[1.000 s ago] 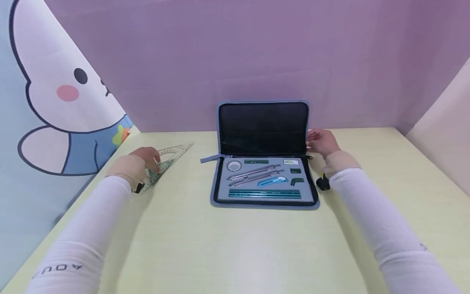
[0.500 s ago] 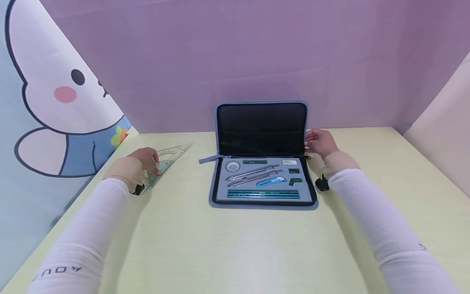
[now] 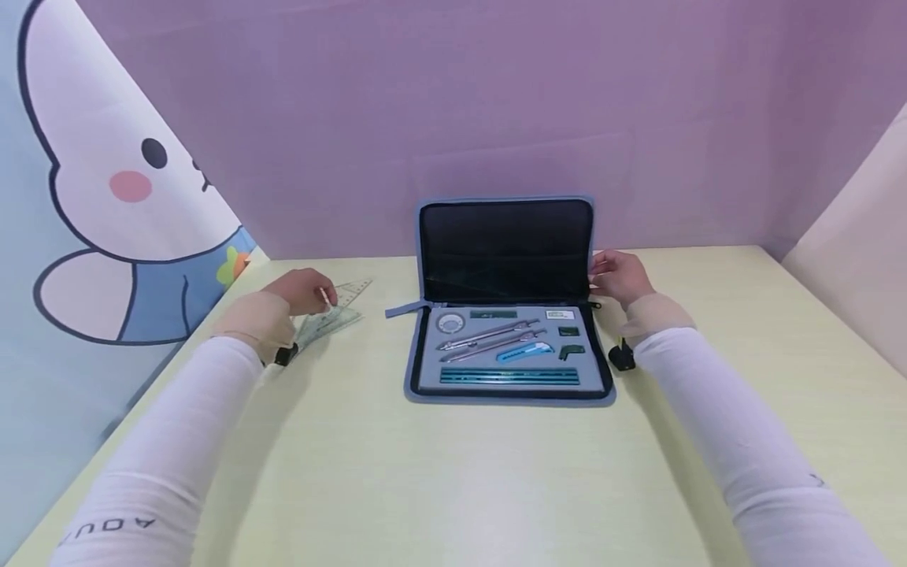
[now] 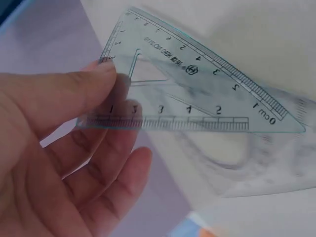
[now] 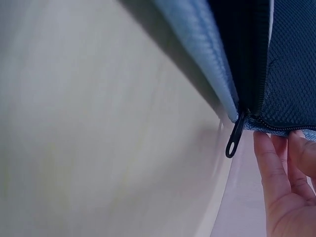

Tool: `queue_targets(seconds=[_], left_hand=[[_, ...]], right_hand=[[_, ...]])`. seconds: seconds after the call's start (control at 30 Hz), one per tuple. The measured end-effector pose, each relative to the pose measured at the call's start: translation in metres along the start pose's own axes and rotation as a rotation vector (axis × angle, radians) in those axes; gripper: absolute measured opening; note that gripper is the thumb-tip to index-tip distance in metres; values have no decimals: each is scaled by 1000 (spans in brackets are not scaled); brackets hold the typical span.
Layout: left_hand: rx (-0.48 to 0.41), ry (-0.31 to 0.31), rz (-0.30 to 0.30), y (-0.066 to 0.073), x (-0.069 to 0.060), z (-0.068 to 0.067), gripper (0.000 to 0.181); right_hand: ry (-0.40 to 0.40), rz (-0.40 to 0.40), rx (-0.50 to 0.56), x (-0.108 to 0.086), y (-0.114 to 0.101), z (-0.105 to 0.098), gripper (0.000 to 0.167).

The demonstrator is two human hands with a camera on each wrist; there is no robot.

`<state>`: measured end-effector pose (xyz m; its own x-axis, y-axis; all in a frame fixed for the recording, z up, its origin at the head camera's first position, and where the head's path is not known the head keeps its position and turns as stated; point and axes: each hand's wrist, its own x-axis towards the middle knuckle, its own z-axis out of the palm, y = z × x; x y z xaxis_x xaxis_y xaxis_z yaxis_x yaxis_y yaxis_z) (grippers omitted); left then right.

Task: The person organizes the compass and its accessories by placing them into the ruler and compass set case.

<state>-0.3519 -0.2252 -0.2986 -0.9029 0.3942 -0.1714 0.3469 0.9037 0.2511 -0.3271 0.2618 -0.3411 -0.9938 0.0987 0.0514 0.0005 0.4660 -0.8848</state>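
Note:
My left hand (image 3: 303,293) pinches a clear set square (image 4: 163,74) between thumb and fingers, raised over the table at the left. Beneath it lies a second clear set square (image 4: 232,180) with a curved cutout, partly covered by the first. My right hand (image 3: 618,276) holds the right edge of the upright black lid (image 3: 506,248) of a blue zip case (image 3: 512,400). Seen from the right wrist, the fingertips meet that edge beside a black zip pull (image 5: 236,136). In the case's tray lie compasses (image 3: 489,337), a blue cutter (image 3: 524,351) and green pencils (image 3: 510,376).
The case's tray also carries a round dial-like piece (image 3: 450,323), a white eraser (image 3: 560,314) and small green pieces (image 3: 571,351). A zip tab (image 3: 404,309) sticks out to the left. Behind the pale table (image 3: 453,480) rises a purple backdrop (image 3: 496,102).
My left hand has risen and moved slightly right, lifting one set square off the other, which stays on the table. My right hand stays at the lid.

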Motion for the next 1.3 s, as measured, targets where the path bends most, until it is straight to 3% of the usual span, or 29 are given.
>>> queue_targets(seconds=[0.2,0.33,0.8,1.13,1.3], left_hand=[[22,52,121,37,11,-12,15],[21,79,166,59,21,-19,16],[-24,275,236,133,50,-25,9],[-11,345,236,181,66,-32,8],[37,366,230,203,77,-27,9]], right_hand=[[18,6,-12,-3,1,-2,21],[23,2,0,-3,1,-5,21],[27,-6,19,-8,2,-1,20],[31,-18,21,-9,1,-5,17],[25,-6,26,-10,2,-8,18]])
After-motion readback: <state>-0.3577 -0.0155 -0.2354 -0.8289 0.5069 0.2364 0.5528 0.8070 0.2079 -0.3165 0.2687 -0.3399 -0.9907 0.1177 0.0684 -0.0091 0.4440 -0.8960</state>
